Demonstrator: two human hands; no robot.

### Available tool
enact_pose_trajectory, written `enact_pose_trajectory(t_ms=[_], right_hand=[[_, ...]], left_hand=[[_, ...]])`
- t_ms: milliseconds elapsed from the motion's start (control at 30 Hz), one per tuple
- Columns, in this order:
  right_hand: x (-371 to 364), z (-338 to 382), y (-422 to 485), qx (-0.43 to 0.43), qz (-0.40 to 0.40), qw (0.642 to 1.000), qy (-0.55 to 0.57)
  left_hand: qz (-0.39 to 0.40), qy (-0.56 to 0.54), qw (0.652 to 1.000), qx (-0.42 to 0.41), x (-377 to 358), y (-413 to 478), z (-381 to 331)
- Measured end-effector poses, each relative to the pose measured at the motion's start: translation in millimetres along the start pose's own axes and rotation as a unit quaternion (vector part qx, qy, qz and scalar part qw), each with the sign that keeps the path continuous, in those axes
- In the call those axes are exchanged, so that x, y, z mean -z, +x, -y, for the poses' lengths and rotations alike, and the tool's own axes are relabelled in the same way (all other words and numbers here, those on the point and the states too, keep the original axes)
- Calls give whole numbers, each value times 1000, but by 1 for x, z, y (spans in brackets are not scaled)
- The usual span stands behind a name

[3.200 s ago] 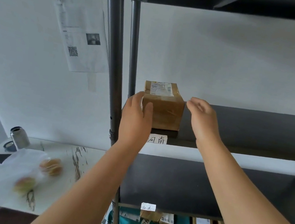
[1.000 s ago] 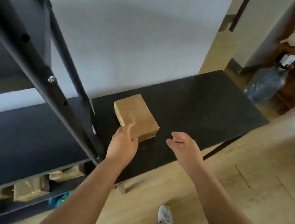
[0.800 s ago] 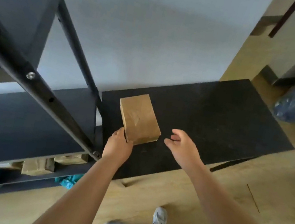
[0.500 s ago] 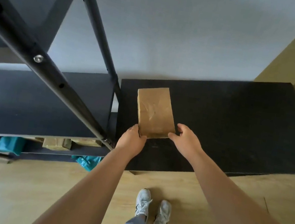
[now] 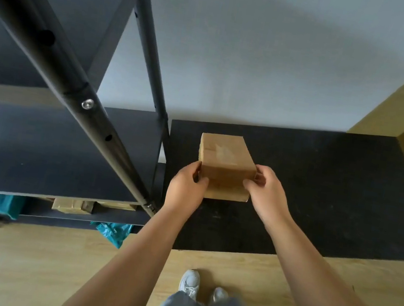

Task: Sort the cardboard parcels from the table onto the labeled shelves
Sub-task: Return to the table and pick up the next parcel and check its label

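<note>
A brown cardboard parcel (image 5: 225, 156) with clear tape on top is over the black table (image 5: 336, 191), its near end tipped up towards me. My left hand (image 5: 185, 190) grips its near left corner. My right hand (image 5: 265, 192) grips its near right corner. The black shelf unit (image 5: 36, 146) stands to the left, its boards bare where I can see them.
A black upright post (image 5: 58, 59) of the shelf unit slants across the upper left. Below the lowest board lie cardboard parcels (image 5: 71, 205) and teal bags (image 5: 113, 231). The floor is light wood, with my shoes (image 5: 191, 282) on it. A grey wall is behind the table.
I turned from the shelf where I left a labeled parcel to the table. Both hands closed on the plain parcel there, and its near end has lifted.
</note>
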State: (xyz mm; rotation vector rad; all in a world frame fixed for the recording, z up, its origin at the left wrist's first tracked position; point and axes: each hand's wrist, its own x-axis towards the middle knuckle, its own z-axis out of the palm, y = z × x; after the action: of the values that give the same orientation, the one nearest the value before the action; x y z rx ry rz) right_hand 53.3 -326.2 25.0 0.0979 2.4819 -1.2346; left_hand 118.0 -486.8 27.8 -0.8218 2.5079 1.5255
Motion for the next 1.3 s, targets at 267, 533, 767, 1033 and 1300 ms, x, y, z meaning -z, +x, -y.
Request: enact_pose_trajectory(t_ms=[267, 533, 767, 1033, 1300], right_hand=[[19, 16, 7, 33, -26, 999, 19], [31, 16, 24, 8, 38, 999, -12], [50, -7, 35, 4, 119, 993, 5], [40, 1, 49, 29, 125, 990, -53], [37, -2, 45, 47, 94, 994, -31]], left_hand=[[-29, -50, 998, 11, 3, 6, -21], [-43, -85, 995, 37, -11, 8, -22], [-81, -133, 984, 88, -31, 7, -27], [-68, -155, 981, 98, -32, 10, -27], [-63, -180, 976, 103, -33, 5, -28]])
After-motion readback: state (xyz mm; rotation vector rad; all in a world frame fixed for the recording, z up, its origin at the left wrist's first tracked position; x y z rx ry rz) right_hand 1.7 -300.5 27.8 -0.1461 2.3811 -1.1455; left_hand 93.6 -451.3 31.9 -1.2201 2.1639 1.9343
